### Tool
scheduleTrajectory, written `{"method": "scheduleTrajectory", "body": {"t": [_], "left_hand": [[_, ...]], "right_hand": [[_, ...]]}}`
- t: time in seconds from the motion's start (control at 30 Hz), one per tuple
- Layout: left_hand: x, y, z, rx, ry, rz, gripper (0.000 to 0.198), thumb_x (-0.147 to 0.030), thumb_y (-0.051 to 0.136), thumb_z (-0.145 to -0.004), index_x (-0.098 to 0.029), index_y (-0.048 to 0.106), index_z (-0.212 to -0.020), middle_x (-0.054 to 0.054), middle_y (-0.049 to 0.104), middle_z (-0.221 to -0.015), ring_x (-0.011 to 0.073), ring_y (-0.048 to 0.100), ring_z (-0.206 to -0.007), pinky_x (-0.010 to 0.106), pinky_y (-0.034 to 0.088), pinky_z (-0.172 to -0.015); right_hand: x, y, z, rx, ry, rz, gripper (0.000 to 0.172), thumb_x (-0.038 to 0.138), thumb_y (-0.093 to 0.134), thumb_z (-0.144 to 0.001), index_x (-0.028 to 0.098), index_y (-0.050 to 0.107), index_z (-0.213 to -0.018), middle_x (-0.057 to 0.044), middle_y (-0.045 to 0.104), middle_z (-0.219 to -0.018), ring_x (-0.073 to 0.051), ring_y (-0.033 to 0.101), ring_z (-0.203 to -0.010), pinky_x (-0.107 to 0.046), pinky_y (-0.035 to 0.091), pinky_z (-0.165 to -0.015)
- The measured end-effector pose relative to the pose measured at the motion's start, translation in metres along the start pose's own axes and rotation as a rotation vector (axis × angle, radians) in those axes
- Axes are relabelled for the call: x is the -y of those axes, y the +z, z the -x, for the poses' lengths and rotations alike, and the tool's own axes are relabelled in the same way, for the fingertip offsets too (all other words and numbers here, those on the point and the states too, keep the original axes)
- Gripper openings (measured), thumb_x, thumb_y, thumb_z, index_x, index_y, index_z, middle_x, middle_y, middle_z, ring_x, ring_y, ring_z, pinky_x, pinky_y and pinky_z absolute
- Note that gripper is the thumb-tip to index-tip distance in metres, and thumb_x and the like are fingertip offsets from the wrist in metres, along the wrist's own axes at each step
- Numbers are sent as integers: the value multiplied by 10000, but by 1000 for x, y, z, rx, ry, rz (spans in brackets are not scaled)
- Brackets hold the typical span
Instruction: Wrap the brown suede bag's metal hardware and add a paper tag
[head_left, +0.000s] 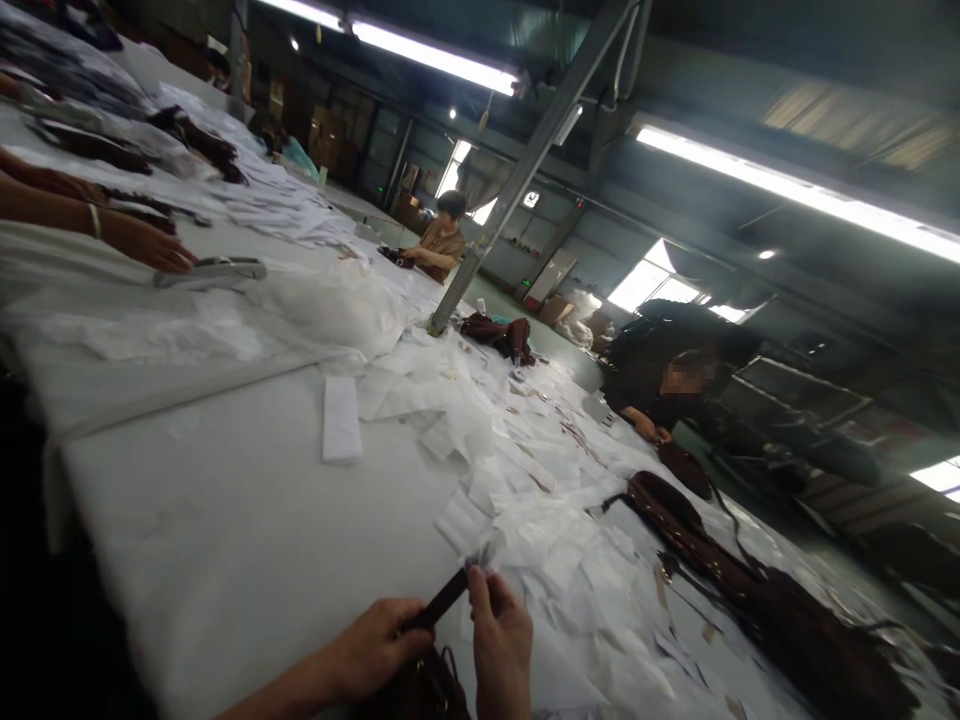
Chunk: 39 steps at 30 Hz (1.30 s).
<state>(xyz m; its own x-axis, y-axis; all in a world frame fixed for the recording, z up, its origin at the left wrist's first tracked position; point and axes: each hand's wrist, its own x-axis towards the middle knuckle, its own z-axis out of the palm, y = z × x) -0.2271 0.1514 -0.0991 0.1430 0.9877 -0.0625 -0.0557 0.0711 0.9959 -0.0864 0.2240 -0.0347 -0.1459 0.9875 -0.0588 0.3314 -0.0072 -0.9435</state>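
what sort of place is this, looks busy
Probably a factory workshop, perhaps finishing or packing bags. A large white table is strewn with thin white sheets and dark brown strapped goods, and long tube lights hang overhead.

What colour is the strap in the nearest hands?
The strap is dark brown, best seen in the head view.

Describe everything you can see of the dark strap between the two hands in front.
The strap is a flat, narrow, dark brown band, perhaps leather or something like it. Its visible stretch runs straight and slanted above the white table. The left hand grips its lower part; the fingertips of the right hand pinch it near the upper end, where something pale and blurred shows. Whether it joins the dark item below cannot be told.
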Motion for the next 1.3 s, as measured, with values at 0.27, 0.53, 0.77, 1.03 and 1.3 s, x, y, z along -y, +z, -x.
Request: {"method": "scheduleTrajectory", "body": {"t": [0.27, 0.53, 0.77, 1.03, 1.3], "left_hand": [[12, -4, -2, -41, -6, 180, 178, -330, 566, -795, -158, 583, -755, -39, 523, -685, 136, 458, -673, 240, 351, -630], [34, -18, 11, 131, -92, 533, 664, -81, 691, -519, -217, 497, -1140, -12, 609, -930, 148, 564, -830, 255, 422, -716], [19, -15, 14, 145, -116, 621, 445, -224, 714, -609, -180, 586, -1033, 9, 601, -892, 163, 564, -832, 246, 412, -700], [18, 3, 8, -99, -66, 355, 435, -568, 609, -762, -133, 593, -750, -48, 466, -630, 108, 399, -601, 233, 316, -567], [0, 2, 11, 64, 122, -17, 324, -438, 542, -854, -171, 612, -685, -21, 482, -761, 144, 485, -734, 234, 374, -687]], "right_hand": [[-23, 24, 33, 81, -61, 316, 345, 492, 561, -791, 171, 617, -677, -4, 618, -609, -172, 551, -605, -261, 415, -596], [-34, 23, 41, 204, 112, 90, 418, 529, 593, -779, 128, 700, -818, -47, 707, -709, -216, 635, -715, -260, 463, -638], [-53, 29, 55, 110, -46, 285, 338, 496, 578, -801, 186, 653, -691, -19, 665, -646, -184, 595, -629, -256, 422, -611], [-75, 32, 57, -69, 88, -15, 420, 612, 615, -721, 197, 651, -675, 2, 613, -620, -177, 573, -616, -264, 435, -586], [-29, 4, 17, 246, 629, -874, 398, 541, 691, -707, 167, 708, -843, -44, 715, -742, -177, 648, -626, -287, 509, -582]]}}
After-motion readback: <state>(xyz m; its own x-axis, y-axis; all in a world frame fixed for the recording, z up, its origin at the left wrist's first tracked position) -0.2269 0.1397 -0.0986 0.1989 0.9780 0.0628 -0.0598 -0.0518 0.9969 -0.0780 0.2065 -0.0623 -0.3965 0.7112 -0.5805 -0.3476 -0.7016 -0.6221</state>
